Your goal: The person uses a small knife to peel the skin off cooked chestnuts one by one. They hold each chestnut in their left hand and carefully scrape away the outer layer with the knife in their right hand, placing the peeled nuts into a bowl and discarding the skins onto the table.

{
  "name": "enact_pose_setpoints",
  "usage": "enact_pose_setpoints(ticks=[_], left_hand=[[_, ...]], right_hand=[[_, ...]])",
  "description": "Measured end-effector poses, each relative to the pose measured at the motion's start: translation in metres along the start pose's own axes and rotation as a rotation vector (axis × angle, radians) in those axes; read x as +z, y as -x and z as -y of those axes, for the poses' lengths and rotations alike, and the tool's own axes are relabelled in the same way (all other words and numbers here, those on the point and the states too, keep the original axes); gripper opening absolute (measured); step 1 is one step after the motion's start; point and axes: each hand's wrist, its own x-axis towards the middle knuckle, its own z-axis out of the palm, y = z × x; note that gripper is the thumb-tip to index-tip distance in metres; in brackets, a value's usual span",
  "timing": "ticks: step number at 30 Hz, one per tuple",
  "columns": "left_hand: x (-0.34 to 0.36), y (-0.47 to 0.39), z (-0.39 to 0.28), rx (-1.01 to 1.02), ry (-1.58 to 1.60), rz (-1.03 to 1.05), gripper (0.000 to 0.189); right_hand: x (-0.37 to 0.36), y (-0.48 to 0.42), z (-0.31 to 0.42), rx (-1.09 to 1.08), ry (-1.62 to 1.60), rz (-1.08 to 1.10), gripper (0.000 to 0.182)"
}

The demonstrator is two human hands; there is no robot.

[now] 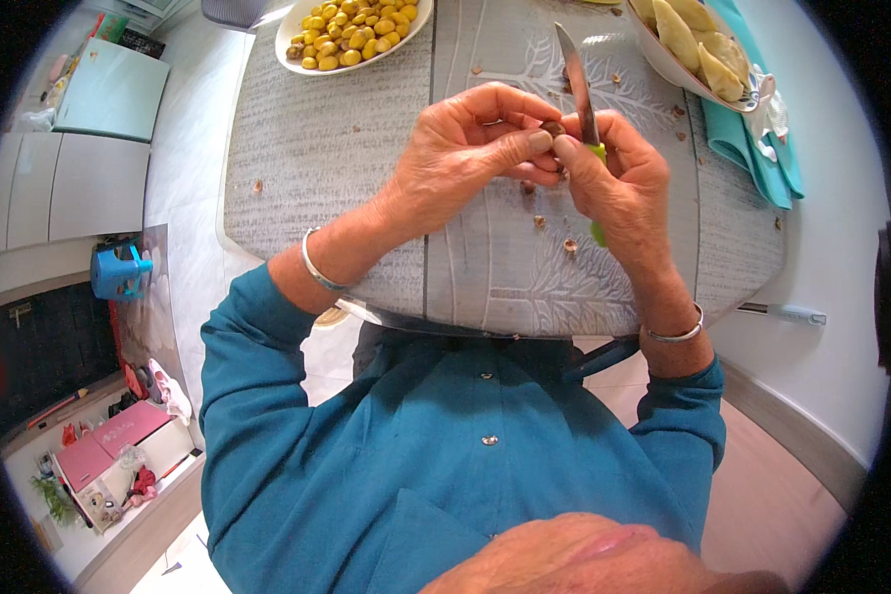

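Note:
Both hands meet above the table. Between the fingertips and thumb of my left hand is a small dark brown chestnut, largely covered by the fingers. My right hand has its thumb against the same chestnut. It also holds a paring knife by its green handle, with the blade pointing up and away from me. Bits of brown shell lie on the table under and around the hands. Beyond my left hand stands a white plate heaped with peeled yellow chestnuts.
A patterned grey cover spreads over the table. At the far right, a bowl holds several pale, pointed dumplings. Beside it are a teal cloth and a crumpled white tissue. A blue plastic stool stands off to the left.

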Motion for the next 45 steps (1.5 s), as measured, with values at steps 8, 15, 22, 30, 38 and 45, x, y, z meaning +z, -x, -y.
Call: enact_pose_setpoints(ticks=[8, 15, 22, 30, 38, 45], left_hand=[[0.002, 0.002, 0.006, 0.099, -0.366, 0.003, 0.019], [0.002, 0.002, 0.003, 0.064, -0.425, -0.006, 0.013], [0.005, 0.005, -0.007, -0.085, -0.224, -0.033, 0.011], [-0.003, 0.0, -0.003, -0.12, 0.216, -0.066, 0.022], [-0.001, 0.001, 0.001, -0.049, -0.055, -0.063, 0.022], [-0.005, 0.0, 0.0, -0.06, -0.318, -0.033, 0.018]], right_hand=[[0.004, 0.003, -0.006, -0.091, 0.323, -0.09, 0.012], [0.0, 0.003, -0.009, -0.083, 0.335, -0.053, 0.011], [-0.008, -0.003, -0.018, -0.135, 0.524, -0.13, 0.009], [-0.002, -0.008, -0.014, -0.14, 0.182, -0.155, 0.02], [-0.004, -0.005, -0.008, -0.079, 0.302, -0.037, 0.02], [-0.007, -0.006, -0.014, -0.316, 0.603, -0.04, 0.017]])
